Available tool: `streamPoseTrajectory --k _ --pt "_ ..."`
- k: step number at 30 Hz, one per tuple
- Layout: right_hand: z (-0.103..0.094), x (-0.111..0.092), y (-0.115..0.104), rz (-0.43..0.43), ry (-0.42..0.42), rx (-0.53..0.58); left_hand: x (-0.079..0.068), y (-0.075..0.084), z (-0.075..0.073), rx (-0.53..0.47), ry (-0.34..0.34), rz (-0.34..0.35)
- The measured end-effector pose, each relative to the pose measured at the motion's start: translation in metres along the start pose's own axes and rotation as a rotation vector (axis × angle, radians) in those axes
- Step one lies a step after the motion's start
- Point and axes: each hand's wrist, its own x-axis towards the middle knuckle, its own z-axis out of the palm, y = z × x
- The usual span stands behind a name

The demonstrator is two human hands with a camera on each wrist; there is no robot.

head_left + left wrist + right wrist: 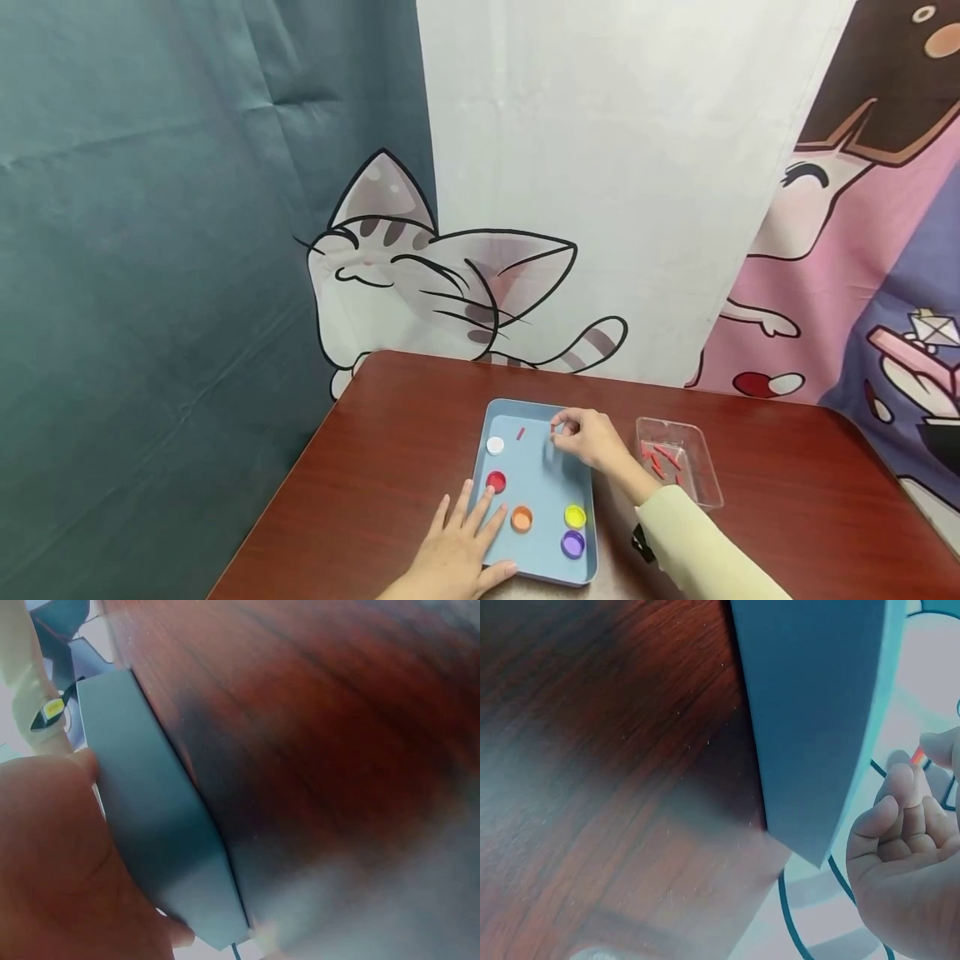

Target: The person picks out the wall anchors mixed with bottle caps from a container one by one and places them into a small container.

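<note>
My right hand [590, 438] pinches a small red stick [553, 428] between thumb and fingers over the far right part of a light blue tray [543, 467]. In the right wrist view, the stick's tip [918, 755] shows orange-red between the fingertips. Another red stick [521, 433] lies on the tray near its far end. My left hand [452, 557] rests with fingers spread across the tray's near left edge. Beside its fingertips sits a round red cap [496, 481], with an orange one [521, 519] to the right. The left wrist view shows this hand against the tray's side [157, 795].
A white cap [495, 446] sits at the tray's left side, a yellow cap [574, 517] and a purple one [572, 544] at its near right. Right of the tray, a clear plastic box [705, 477] holds several red sticks [667, 456]. A printed curtain [637, 167] hangs behind the table.
</note>
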Motion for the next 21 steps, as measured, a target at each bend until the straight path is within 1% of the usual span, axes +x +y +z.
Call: streamPoseTrajectory --k 5,12,17,21 --pt "-0.013 -0.005 0.0 -0.012 0.015 0.003 0.0 -0.002 0.005 0.011 0.064 0.012" --pt "-0.031 -0.014 0.008 -0.009 0.029 -0.015 -0.002 0.0 0.001 0.002 0.044 -0.001" --pt "-0.04 -0.02 0.016 0.002 0.062 -0.012 -0.001 -0.002 0.006 0.022 0.079 0.017" --pt "-0.049 -0.026 0.023 0.02 0.062 0.006 -0.001 -0.002 0.006 0.02 0.072 0.024"
